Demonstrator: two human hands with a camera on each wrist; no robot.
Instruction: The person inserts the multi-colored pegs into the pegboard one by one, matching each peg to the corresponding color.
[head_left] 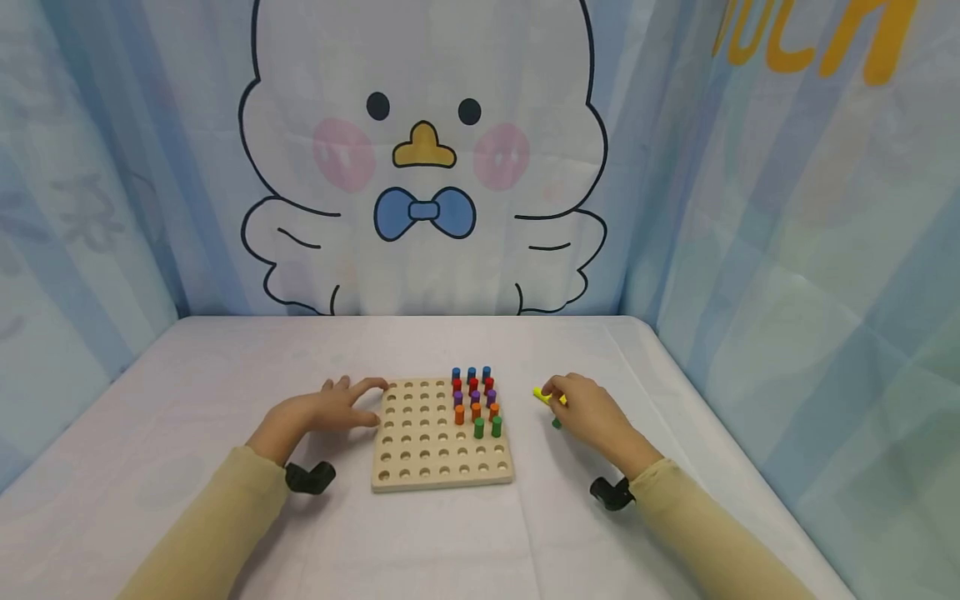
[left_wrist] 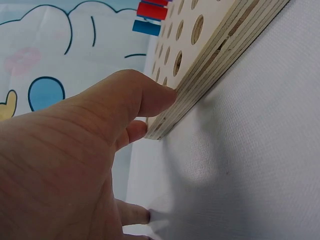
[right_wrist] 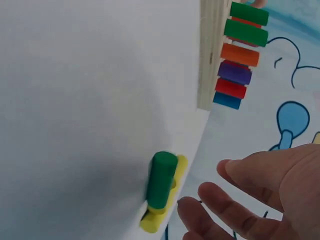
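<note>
A square wooden pegboard (head_left: pixel 442 479) lies flat on the table. My left hand (head_left: pixel 322 410) rests at its left edge; in the left wrist view the thumb (left_wrist: pixel 159 100) touches the board's side and the other fingers spread. Over loose pegs to the right of the board hovers my right hand (head_left: pixel 592 417). In the right wrist view a green peg (right_wrist: pixel 162 181) lies beside yellow pegs (right_wrist: pixel 151 221), apart from that hand's fingertips (right_wrist: pixel 192 210). Nothing shows between the right thumb and fingers. How many yellow pegs there are, I cannot tell.
Blue (head_left: pixel 471 372), red (head_left: pixel 473 386), purple (head_left: pixel 476 397), orange (head_left: pixel 476 412) and green pegs (head_left: pixel 479 427) stand in rows on the board's right side. A white cloth (head_left: pixel 450 542) covers the table. Printed curtains (head_left: pixel 420 275) hang behind and at both sides.
</note>
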